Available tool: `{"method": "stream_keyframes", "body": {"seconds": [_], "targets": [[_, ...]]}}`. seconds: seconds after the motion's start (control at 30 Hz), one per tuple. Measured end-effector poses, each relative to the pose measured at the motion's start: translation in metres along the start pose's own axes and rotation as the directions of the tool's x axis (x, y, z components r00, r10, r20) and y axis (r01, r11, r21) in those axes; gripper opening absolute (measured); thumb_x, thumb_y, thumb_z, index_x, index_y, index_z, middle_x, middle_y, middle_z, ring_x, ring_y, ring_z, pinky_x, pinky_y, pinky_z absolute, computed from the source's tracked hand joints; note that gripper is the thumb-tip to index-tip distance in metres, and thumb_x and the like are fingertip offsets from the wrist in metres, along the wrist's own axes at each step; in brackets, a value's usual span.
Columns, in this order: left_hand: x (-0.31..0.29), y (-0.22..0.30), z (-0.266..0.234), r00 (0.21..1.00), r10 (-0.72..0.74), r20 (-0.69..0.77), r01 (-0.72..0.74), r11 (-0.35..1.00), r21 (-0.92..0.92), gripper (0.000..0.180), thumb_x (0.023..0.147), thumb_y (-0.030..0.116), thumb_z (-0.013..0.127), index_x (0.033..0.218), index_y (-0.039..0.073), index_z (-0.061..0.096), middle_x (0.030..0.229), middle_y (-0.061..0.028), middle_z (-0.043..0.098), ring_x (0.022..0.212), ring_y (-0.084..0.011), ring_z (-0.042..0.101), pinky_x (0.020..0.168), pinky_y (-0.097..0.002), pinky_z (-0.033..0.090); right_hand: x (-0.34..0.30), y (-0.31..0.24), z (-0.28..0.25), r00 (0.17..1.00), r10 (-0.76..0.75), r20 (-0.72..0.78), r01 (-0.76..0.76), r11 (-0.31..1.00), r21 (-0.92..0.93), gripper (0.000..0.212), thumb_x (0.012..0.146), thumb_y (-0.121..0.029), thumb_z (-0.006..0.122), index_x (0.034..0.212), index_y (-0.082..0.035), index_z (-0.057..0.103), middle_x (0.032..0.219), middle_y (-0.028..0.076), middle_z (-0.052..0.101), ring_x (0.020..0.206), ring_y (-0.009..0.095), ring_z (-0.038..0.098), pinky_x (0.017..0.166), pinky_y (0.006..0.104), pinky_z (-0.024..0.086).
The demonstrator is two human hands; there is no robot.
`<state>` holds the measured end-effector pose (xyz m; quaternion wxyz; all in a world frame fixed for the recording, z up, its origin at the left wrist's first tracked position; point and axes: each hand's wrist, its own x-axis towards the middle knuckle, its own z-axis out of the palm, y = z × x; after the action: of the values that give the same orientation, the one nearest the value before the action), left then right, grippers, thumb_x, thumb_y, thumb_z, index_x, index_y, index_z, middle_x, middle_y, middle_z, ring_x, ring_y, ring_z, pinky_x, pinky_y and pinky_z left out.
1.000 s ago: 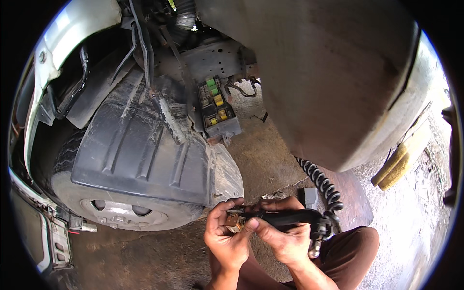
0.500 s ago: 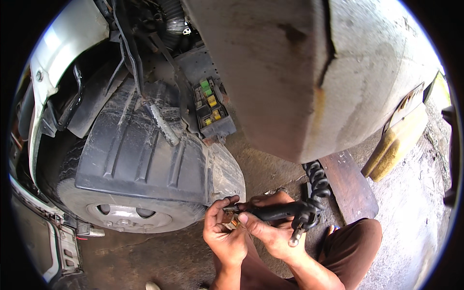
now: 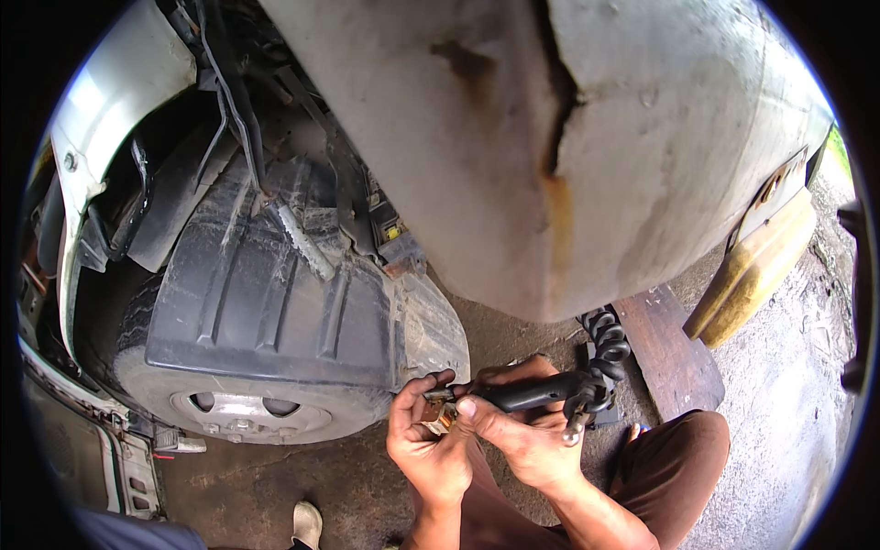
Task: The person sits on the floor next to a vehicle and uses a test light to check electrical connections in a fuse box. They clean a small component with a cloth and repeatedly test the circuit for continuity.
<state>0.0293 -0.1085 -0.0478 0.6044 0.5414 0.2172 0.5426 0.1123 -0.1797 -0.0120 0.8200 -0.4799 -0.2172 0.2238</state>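
Low in front of the vehicle, my left hand pinches a small part with orange and pale bits; its exact kind is hidden by the fingers. Beside it my right hand is wrapped around a black tube-shaped tool. One end of that tool meets the left fingertips. At its other end are a bright metal tip and a thick black coiled cord. My hands nearly touch each other above my knees.
A tilted grey body panel with rust stains overhangs from above. To the left are a wheel, its black plastic cover and a partly hidden fuse box. A wooden board lies right. Another person's shoe shows below.
The grey panel sits further left in the picture and covers most of the fuse box. The shoe shows more fully, and dark blue cloth has appeared lower left. My hands keep nearly the same grip.
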Motion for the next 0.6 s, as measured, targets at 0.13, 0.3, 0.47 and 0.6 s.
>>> {"method": "stream_keyframes", "body": {"seconds": [0.13,0.3,0.47,0.6], "targets": [[0.0,0.0,0.001,1.0,0.016,0.006,-0.017,0.997,0.073,0.057,0.088,0.0,0.09,0.134,-0.007,0.057,0.132,-0.023,0.071,0.113,-0.0215,0.073,0.1,-0.0334,0.059,-0.001,0.002,0.003,0.999,-0.007,-0.034,0.011,0.995,0.104,0.03,0.086,-0.01,0.094,0.1,0.001,0.07,0.088,0.007,0.076,0.079,0.009,0.069,0.07,0.0264,0.056],[0.0,-0.001,0.003,0.998,0.042,0.036,-0.043,0.998,0.046,0.056,0.088,-0.003,0.088,0.135,-0.007,0.057,0.133,-0.0241,0.071,0.112,-0.0216,0.074,0.098,-0.0316,0.061,0.0,0.005,-0.007,0.999,0.038,0.034,-0.038,0.999,0.001,0.028,0.09,0.0,0.087,0.105,0.0,0.064,0.1,0.015,0.077,0.094,0.02,0.076,0.084,0.0354,0.062],[-0.002,0.0,0.0,0.997,0.037,0.074,-0.04,0.998,0.04,0.055,0.09,-0.007,0.085,0.137,-0.006,0.056,0.133,-0.0243,0.071,0.112,-0.0202,0.074,0.097,-0.0316,0.062,0.0,0.004,-0.009,0.999,0.027,0.038,-0.029,0.999,0.042,0.029,0.088,-0.008,0.093,0.1,-0.001,0.068,0.092,0.008,0.077,0.082,0.011,0.07,0.072,0.0276,0.057],[-0.004,-0.001,-0.004,0.993,0.075,0.094,-0.079,0.996,0.038,0.055,0.09,-0.009,0.084,0.138,-0.006,0.056,0.135,-0.024,0.07,0.113,-0.0199,0.074,0.098,-0.0316,0.062,-0.001,0.001,-0.007,0.998,0.052,0.02,-0.053,0.996,0.07,0.03,0.088,-0.007,0.092,0.101,0.001,0.067,0.095,0.012,0.078,0.085,0.014,0.073,0.075,0.0301,0.06]]}}
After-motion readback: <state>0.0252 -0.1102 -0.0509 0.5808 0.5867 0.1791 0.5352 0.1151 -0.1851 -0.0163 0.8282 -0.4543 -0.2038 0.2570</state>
